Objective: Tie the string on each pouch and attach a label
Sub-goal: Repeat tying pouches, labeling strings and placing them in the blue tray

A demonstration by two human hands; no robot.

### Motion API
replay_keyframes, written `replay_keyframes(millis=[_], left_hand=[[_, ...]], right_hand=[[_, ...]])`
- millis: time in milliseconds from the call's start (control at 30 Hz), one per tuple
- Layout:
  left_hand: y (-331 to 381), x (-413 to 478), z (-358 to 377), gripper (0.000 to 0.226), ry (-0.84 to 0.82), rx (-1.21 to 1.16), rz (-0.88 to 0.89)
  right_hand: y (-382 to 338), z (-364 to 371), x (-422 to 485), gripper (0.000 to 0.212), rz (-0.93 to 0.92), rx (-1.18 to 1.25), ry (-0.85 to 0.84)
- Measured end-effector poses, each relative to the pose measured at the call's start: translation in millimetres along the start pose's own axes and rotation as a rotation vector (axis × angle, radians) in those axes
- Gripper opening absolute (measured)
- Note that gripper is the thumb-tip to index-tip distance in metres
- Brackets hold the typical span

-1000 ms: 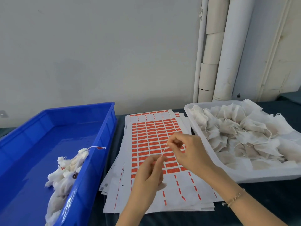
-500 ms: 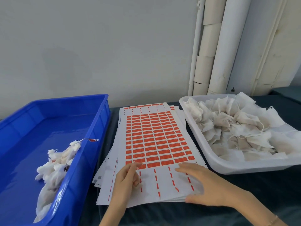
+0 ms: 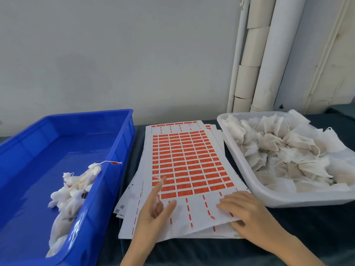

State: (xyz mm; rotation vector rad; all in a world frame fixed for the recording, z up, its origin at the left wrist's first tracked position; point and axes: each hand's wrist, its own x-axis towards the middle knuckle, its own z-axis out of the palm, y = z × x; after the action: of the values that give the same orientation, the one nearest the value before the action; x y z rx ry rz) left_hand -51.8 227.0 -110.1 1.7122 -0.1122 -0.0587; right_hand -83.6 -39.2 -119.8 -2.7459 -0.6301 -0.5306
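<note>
Head view: bench [image 3: 288,229] with a blue bin [image 3: 119,143] on the left, label sheets [image 3: 188,160] in the middle and a white tray [image 3: 269,198] on the right
Change: a second ago both hands were raised over the sheets, pinching a string between them; they have since dropped to the paper and moved apart
Right hand [image 3: 249,210]: lies flat with fingers spread, pressing the near right corner of the top sheet
Left hand [image 3: 153,214]: lifted off the paper, index finger pointing up and thumb out, the other fingers curled inward
Pouch [image 3: 157,199]: a small white lump inside those curled fingers, which I take for the one being worked on
Label [image 3: 157,177]: a red-and-white scrap at the index fingertip, probably just peeled off
Meaning: tying looks finished for this pouch; the label now has to go onto its string while the right hand keeps the sheet still
Finished pouches [image 3: 71,191]: heaped against the bin's near wall, one tag [image 3: 114,163] hanging over the rim
Untied pouches [image 3: 288,150]: piled in the tray
Hard to make out: the string itself, any knot, and whether the scrap is stuck to the finger or already on the string
Cut off: both forearms, the bin's left end and the tray's right end
</note>
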Motion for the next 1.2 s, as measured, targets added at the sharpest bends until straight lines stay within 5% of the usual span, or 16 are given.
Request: replay_keyframes(millis=[167, 300, 433, 600, 733, 900, 1067, 1200], left_hand=[[7.6, -16.2, 23.4, 0.074, -0.149, 0.581, 0.131], [8.8, -16.6, 38.5, 0.042, 0.028, 0.74, 0.407], [-2.9, -12.0, 22.1, 0.047, 0.146, 0.807, 0.549], [-8.9, -26.6, 7.7, 0.051, 0.037, 0.822, 0.483], [1.1, -36.8, 2.2, 0.015, -0.178, 0.602, 0.063], [9.9, -17.2, 32.3, 0.024, -0.099, 0.557, 0.257], [14.2, 19.6, 62.4, 0.042, -0.142, 0.667, 0.239], [10.1, 34.7, 74.0, 0.038, -0.176, 0.662, 0.271]], right_hand=[[-16.6, 0.6, 10.9, 0.045, 0.059, 0.039, 0.31], [-44.2, 0.7, 14.0, 0.043, 0.189, 0.506, 0.293], [-58.6, -14.4, 21.4, 0.059, 0.627, 1.069, 0.226], [-36.5, -14.3, 34.5, 0.051, 1.047, 1.285, 0.056], [-25.6, -8.8, 38.9, 0.028, 1.073, 1.36, -0.086], [-19.9, 2.8, 32.7, 0.031, 1.003, 1.453, -0.072], [-12.2, 9.6, 24.9, 0.045, 0.935, 1.56, -0.033], [-7.6, 13.3, 22.1, 0.032, 0.923, 1.594, -0.011]])
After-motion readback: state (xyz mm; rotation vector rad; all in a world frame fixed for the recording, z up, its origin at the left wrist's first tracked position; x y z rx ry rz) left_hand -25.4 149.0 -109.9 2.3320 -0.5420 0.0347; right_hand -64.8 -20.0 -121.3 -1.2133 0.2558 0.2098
